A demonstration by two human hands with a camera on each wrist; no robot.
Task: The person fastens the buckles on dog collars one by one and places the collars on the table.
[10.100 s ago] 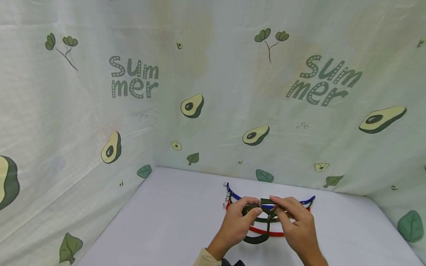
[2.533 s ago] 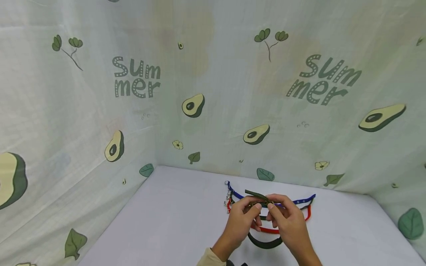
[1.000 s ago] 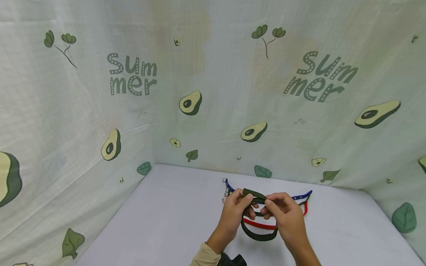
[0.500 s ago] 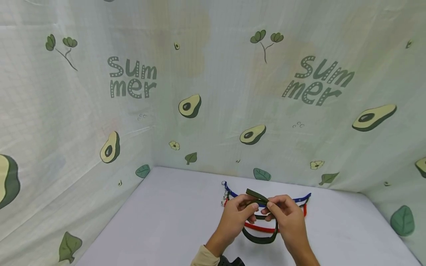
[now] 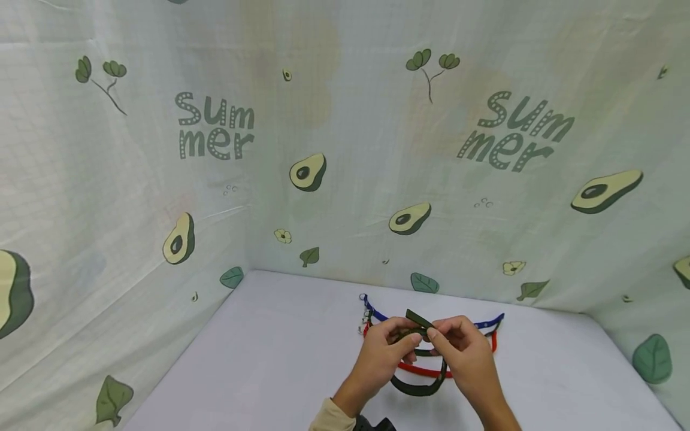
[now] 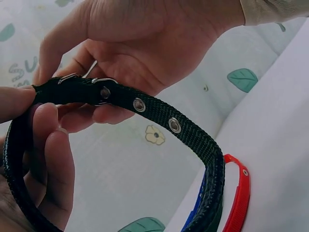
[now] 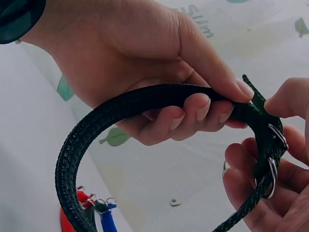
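Observation:
A dark green webbing collar [image 5: 417,389] is bent into a loop that hangs below both hands. My left hand [image 5: 377,354] pinches it beside its metal buckle [image 6: 104,81]. Metal-rimmed eyelets [image 6: 139,105] run along the strap in the left wrist view. Opposite, my right hand [image 5: 468,352] grips the strap, thumb on top and fingers curled beneath, as the right wrist view shows. The strap's free end [image 5: 417,318] sticks up between the hands. A silver ring [image 7: 273,176] sits on the strap next to the left fingers. Part of the buckle is hidden behind fingers.
Behind the hands, a blue collar [image 5: 489,322], a red collar [image 5: 423,371] and another dark green one [image 5: 426,353] lie spread on the white table [image 5: 280,359]. Their metal fittings [image 5: 363,323] gather at the left. A printed curtain [image 5: 345,120] walls in the table.
Ten seconds ago the collar hung differently, its strap end lying nearly level by the right hand. Over the last second the free end shifts rightward while both hands stay close together on the collar.

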